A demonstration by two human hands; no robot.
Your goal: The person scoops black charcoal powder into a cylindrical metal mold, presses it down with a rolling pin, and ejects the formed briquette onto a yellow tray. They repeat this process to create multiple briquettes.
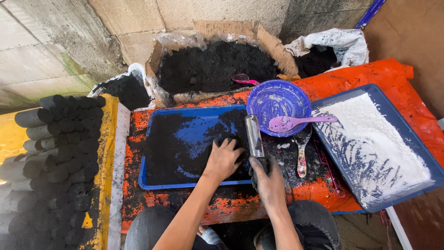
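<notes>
A metal tube [254, 135] is being clasped by the right grip [267, 178] at the blue tray's [144, 178] right edge, its lower end hidden, while black powder [185, 148] is being pressed flat-handed by the left grip [224, 159].

The tube [254, 136] is shiny bare metal, smudged with soot. The blue tray [159, 184] is smooth plastic under matt, gritty black powder [171, 148]. The bowl [278, 103] is glossy purple plastic, streaked white. The second tray [416, 139] holds fine, chalky white powder [370, 134]. The orange sheet [370, 74] covering the surface looks slick and creased. The box [273, 44] at its far edge is rough brown cardboard.
</notes>
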